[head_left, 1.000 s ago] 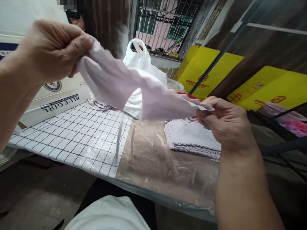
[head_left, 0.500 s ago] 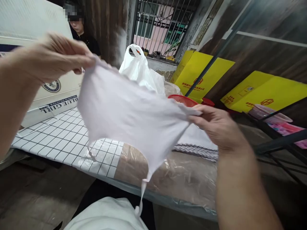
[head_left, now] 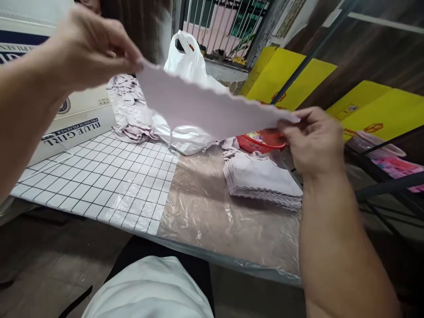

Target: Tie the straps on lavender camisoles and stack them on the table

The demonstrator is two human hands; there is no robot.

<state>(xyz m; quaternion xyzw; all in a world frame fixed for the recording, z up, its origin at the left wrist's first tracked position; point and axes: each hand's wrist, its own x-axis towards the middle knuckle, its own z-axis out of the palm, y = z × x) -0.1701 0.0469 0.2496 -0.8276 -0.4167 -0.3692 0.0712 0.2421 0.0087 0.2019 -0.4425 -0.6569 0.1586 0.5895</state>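
Note:
I hold a pale lilac piece of cloth (head_left: 205, 108) with a wavy edge stretched flat in the air above the table. My left hand (head_left: 96, 46) pinches its upper left corner. My right hand (head_left: 314, 141) pinches its lower right corner. Below the cloth, on the plastic-covered table (head_left: 212, 216), lies a neat stack of the same folded cloths (head_left: 261, 181). A loose heap of crumpled cloths (head_left: 132, 128) lies at the back left of the table.
A white plastic bag (head_left: 187, 66) stands behind the cloth. A red basket (head_left: 261, 141) sits beside the stack. A white "Blue Girl" carton (head_left: 71, 123) stands at the left on the checked sheet (head_left: 99, 181). Yellow boards (head_left: 377, 115) lean at the right. Another person is partly visible at the top left.
The cloth hung crumpled, then open with a string dangling; now it is pulled taut and flat between both hands. My view has tipped down slightly.

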